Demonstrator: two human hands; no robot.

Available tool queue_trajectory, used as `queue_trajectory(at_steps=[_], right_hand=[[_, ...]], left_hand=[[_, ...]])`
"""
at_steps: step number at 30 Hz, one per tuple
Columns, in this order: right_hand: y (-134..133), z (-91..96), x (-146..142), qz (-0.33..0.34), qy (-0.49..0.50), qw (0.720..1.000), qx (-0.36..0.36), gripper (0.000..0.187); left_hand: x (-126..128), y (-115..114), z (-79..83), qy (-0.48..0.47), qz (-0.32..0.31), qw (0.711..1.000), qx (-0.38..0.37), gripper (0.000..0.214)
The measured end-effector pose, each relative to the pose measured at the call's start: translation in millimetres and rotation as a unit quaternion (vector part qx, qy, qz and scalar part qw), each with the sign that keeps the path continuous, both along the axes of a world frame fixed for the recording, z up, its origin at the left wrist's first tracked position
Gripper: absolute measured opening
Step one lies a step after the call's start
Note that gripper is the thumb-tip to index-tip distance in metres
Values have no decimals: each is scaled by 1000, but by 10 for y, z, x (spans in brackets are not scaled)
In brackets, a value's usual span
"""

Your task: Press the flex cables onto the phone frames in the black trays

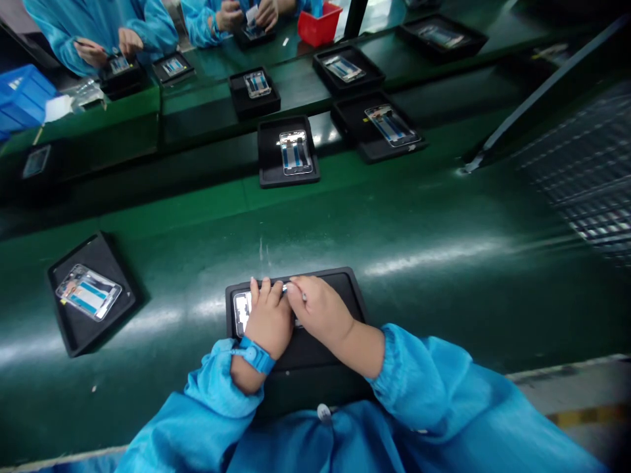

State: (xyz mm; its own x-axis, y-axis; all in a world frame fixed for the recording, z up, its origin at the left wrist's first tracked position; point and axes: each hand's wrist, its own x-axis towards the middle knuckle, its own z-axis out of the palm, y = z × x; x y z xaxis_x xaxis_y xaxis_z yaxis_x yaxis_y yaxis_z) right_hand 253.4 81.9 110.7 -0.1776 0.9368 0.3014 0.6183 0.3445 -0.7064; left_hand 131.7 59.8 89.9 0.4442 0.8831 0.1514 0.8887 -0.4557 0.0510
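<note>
In front of me a black tray [315,348] lies on the green bench, with an opened phone frame [241,314] at its left side. My left hand [270,322] rests over the phone frame, fingers stretched out and covering most of it; a blue wrist strap circles that wrist. Close against it, my right hand [323,309] is closed around a slim metal tool [304,297], of which only small bits show. Where the tool meets the phone is hidden by my fingers.
To the left stands another black tray [91,335] holding a phone frame [89,292]. Several similar trays, such as one black tray [269,177], line the far side. Across the bench, co-workers' hands handle phones near a red bin [319,25] and blue bin [24,98]. A metal post [537,98] rises at right.
</note>
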Motion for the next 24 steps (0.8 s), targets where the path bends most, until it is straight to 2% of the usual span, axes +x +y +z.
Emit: queue_trajectory(at_steps=[3,6,8,11,13,20,24], right_hand=[[29,13,-44,30,-50,998,9,33],[41,-15,-32,17,-24,1000,7,32],[46,-43,7,-39,40,998,-33,29],[53,-82,68,-152,151,970,-118,27],[54,-105,89,-177,186,957,-135,27],[23,-173,89,-153,185,964,-114,24],[8,-164,103,-134,154,977,-63,22]], left_hand=[[-11,3,-16,8,0,1000,5,36],[-4,12,-7,1,3,1000,0,33],[8,18,5,-10,10,1000,-3,27],[27,22,18,-29,29,999,12,22],[36,23,22,-37,31,998,25,20],[47,18,38,-40,33,998,17,19],[47,8,30,-37,31,999,7,19]])
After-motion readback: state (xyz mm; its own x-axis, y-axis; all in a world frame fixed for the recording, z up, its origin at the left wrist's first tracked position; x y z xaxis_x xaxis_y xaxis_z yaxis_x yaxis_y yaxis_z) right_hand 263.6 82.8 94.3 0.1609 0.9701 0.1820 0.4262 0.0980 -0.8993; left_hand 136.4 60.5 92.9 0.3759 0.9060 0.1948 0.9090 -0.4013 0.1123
